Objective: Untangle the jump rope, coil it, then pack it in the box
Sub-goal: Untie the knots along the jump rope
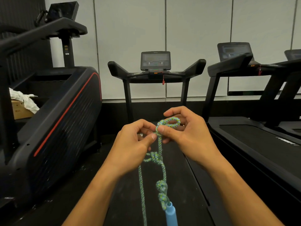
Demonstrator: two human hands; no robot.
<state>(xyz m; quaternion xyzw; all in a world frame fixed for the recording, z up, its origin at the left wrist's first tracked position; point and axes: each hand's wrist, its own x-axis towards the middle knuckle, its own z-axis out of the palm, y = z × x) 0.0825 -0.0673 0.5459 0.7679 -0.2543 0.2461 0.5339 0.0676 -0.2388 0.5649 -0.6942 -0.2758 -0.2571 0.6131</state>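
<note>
A green speckled jump rope [160, 145] hangs in front of me over a treadmill belt. Both hands work at a knot near its top. My left hand [135, 141] pinches the rope at the knot with thumb and fingers. My right hand [184, 132] pinches the same knot from the right, and a small loop of rope [171, 121] stands up between its fingers. Below the hands the rope carries more knots [154, 158], [161, 186] and ends in a light blue handle [171, 214]. A second strand [141, 185] hangs down to the left.
I stand on a black treadmill [154, 74] with its console ahead. Another treadmill [244, 144] lies to the right. A black exercise machine [61, 111] is on the left, with a cardboard box [19, 110] and a white cloth [24, 98] behind it.
</note>
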